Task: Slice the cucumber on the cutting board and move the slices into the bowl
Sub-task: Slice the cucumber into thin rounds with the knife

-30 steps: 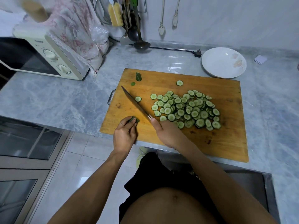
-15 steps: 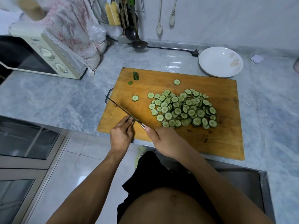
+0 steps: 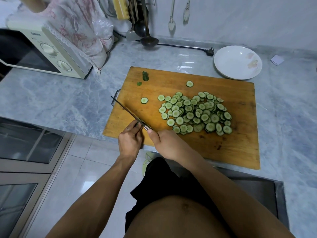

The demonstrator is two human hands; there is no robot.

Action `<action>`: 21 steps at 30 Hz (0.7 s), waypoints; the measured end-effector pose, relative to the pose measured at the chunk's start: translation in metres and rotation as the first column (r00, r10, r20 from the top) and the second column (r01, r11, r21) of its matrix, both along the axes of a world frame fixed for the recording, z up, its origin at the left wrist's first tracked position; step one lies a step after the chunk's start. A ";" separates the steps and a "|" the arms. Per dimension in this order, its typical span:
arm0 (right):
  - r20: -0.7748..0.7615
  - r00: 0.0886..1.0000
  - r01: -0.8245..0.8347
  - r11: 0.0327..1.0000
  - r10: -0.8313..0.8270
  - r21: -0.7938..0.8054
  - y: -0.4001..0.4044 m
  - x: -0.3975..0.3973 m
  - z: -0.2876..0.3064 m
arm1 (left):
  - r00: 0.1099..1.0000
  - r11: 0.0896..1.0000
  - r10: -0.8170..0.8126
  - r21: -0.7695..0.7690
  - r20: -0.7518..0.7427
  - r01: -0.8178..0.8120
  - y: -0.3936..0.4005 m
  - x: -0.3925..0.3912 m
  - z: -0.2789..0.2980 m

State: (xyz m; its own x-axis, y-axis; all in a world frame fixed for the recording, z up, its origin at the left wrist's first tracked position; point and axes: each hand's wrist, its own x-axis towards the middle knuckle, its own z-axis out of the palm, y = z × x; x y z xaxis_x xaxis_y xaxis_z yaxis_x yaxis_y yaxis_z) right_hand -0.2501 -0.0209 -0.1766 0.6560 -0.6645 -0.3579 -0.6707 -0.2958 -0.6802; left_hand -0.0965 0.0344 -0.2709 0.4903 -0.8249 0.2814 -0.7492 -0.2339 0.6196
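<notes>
While beside one pile (image 3: 195,113), three stray slices (image 3: 144,100).

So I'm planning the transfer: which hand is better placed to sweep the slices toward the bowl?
Right, probably. The right hand grips the knife and sits nearest the cucumber slices; the white bowl lies beyond them on that side. The left hand is farther away, fingers at the blade.

cucumber slices (image 3: 195,113) heaped on cutting board (image 3: 236,145), bowl (image 3: 237,61) empty
</notes>
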 end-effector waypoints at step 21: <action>0.059 0.998 0.019 1.000 -0.020 0.015 -0.014 -0.032 0.013 | 1.000 0.998 0.009 -0.061 -0.019 -0.010 0.002 0.009 -0.002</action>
State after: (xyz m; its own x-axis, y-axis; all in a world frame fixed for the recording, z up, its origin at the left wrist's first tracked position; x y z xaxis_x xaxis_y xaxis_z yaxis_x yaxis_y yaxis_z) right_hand -0.2824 -0.0350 -0.1639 0.6633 -0.6723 -0.3287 -0.6349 -0.2730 -0.7227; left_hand -0.0878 0.0359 -0.2728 0.5039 -0.8017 0.3216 -0.7350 -0.2024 0.6472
